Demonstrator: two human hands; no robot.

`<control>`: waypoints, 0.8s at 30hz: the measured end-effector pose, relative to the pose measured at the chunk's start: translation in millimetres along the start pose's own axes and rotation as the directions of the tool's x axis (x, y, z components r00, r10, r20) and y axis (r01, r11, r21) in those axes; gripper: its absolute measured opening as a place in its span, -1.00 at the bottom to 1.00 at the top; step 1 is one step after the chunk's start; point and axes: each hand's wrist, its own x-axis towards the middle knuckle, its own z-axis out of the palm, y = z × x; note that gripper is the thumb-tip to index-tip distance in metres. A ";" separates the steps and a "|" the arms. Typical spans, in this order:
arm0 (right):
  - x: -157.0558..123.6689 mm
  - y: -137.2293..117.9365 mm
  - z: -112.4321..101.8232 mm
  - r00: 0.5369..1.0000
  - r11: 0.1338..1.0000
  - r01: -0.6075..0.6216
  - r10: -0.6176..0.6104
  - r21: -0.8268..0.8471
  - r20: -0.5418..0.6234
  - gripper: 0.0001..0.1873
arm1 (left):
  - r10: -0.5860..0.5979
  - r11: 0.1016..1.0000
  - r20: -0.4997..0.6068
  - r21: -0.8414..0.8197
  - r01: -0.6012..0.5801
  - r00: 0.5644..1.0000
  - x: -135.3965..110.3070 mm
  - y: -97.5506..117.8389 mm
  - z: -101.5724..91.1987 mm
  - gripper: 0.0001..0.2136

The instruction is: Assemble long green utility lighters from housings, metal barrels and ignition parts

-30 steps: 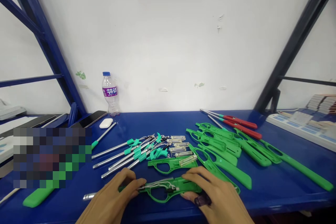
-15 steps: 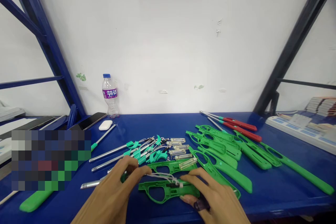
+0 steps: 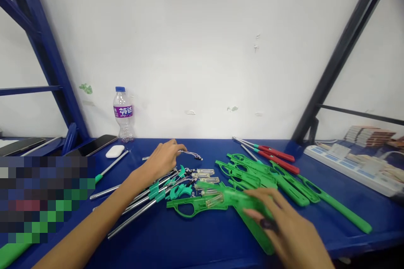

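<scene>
My left hand (image 3: 162, 159) reaches toward the back of the blue table (image 3: 202, 239), its fingers closed round a thin metal tube with a wire end (image 3: 191, 154). Just under it lies a bundle of metal tubes with teal fittings (image 3: 148, 195). My right hand (image 3: 284, 229), blurred by motion, grips a green plastic handle shell (image 3: 235, 199) near the table's front. A second green shell (image 3: 192, 207) lies flat to its left, beside small clear parts (image 3: 205, 173).
A pile of green shells (image 3: 268, 172) and two red-handled tools (image 3: 274, 155) lie at the right. A water bottle (image 3: 123, 111), a phone (image 3: 93, 145) and a white case (image 3: 114, 151) stand at the back left. A power strip (image 3: 350, 164) sits far right. Blue rack posts flank the table.
My left hand pulled the tube and its wire out of the green shell and carried it to the back of the table. My right hand shifted that shell to the right.
</scene>
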 end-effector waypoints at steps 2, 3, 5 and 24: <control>-0.5 29.7 -8.8 0.987 0.989 -0.138 0.132 -0.057 -0.088 -0.67 | -0.016 1.000 0.071 0.004 0.016 0.997 0.3 -3.5 10.8 -0.69; -0.4 44.0 -10.3 0.978 0.980 -0.178 0.167 -0.086 -0.125 -0.64 | -0.021 1.000 0.093 0.006 0.021 0.995 -1.0 -4.9 13.9 -0.69; 1.2 67.5 -8.0 0.945 0.946 -0.288 0.257 -0.147 -0.200 -0.54 | -0.030 1.000 0.110 0.012 0.029 0.993 -4.1 -7.3 16.4 -0.69; 11.2 60.3 5.1 0.860 0.902 -0.399 0.306 -0.166 -0.409 -0.44 | 0.134 0.986 -0.422 -0.032 -0.163 0.896 -16.5 -12.6 11.6 -0.75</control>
